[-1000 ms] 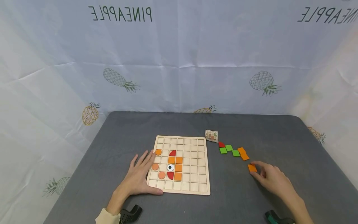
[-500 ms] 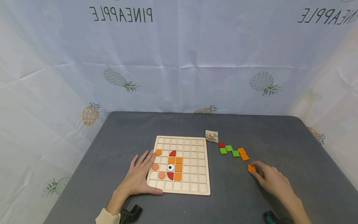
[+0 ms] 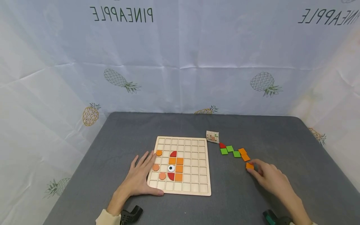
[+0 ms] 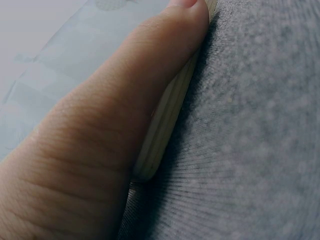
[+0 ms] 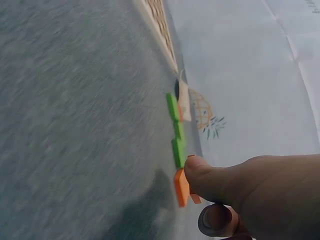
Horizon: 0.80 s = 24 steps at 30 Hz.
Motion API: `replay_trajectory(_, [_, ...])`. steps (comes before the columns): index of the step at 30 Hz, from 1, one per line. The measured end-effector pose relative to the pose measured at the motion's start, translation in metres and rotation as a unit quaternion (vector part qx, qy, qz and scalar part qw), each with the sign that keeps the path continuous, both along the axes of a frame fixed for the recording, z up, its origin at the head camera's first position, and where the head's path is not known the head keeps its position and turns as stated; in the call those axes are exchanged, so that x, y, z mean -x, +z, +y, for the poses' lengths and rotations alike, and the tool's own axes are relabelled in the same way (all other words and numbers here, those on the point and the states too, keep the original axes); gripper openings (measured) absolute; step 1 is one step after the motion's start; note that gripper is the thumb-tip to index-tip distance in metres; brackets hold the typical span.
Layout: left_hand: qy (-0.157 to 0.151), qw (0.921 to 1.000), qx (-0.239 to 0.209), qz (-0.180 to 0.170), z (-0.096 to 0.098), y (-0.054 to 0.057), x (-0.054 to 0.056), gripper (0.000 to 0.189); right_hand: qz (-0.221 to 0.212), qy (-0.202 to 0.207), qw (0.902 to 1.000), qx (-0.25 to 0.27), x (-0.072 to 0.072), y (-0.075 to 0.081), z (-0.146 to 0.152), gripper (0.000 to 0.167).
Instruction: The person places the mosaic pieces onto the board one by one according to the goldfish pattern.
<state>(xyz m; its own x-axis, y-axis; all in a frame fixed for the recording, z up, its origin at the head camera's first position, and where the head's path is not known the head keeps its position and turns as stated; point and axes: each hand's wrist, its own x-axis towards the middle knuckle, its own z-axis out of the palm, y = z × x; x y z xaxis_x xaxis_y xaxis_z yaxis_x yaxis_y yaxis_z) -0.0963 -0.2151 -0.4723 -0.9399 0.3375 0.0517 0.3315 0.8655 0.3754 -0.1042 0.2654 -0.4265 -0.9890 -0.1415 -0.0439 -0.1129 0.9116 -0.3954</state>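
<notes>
My right hand [image 3: 270, 178] pinches an orange square tile [image 3: 249, 166] between thumb and fingers, just nearer than two loose orange tiles [image 3: 243, 154]. In the right wrist view the thumb [image 5: 225, 180] covers much of what it pinches. My left hand [image 3: 142, 179] rests, fingers spread, at the left side of a wooden grid board [image 3: 195, 172]. Its thumb [image 4: 125, 85] lies along the board's near edge. Several orange squares [image 3: 179, 168], two red quarter-round pieces [image 3: 173, 154], orange discs [image 3: 158, 153] and a white eye disc [image 3: 171, 168] sit in the board's cells.
Right of the board, a small printed card [image 3: 212, 137] lies by its far corner. Beside that are a loose red quarter-round piece [image 3: 222, 145] and several green tiles [image 3: 229, 148]. A pineapple-print cloth [image 3: 180, 62] hangs behind the grey table [image 3: 135, 128].
My right hand has moved slightly left with the orange tile, towards the other loose orange tiles. The left hand and the board have stayed in place.
</notes>
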Motion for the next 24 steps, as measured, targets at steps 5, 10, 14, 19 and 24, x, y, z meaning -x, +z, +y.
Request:
replay_trajectory(5, [-0.001,1.0,0.003,0.003,0.0,0.0,0.0,0.142,0.016,0.014,0.9998,0.0,0.005,0.008,-0.011,0.041])
replay_trajectory(10, [0.0,1.0,0.002,0.004,0.0,-0.001,-0.001,0.143,0.018,0.018,0.9997,0.002,0.011,0.015,-0.023,0.043])
replay_trajectory(14, [0.001,1.0,0.003,0.004,0.0,-0.001,0.0,0.143,0.027,0.024,0.9993,0.005,0.016,0.018,-0.035,0.044])
replay_trajectory(19, [-0.001,0.9999,0.008,0.007,0.0,-0.001,0.0,0.143,0.046,0.042,0.998,0.011,0.024,0.021,-0.052,0.038])
replay_trajectory(24, [-0.001,0.9999,0.014,0.01,0.0,-0.001,0.0,0.143,0.055,0.06,0.9965,0.021,0.031,0.025,-0.074,0.034])
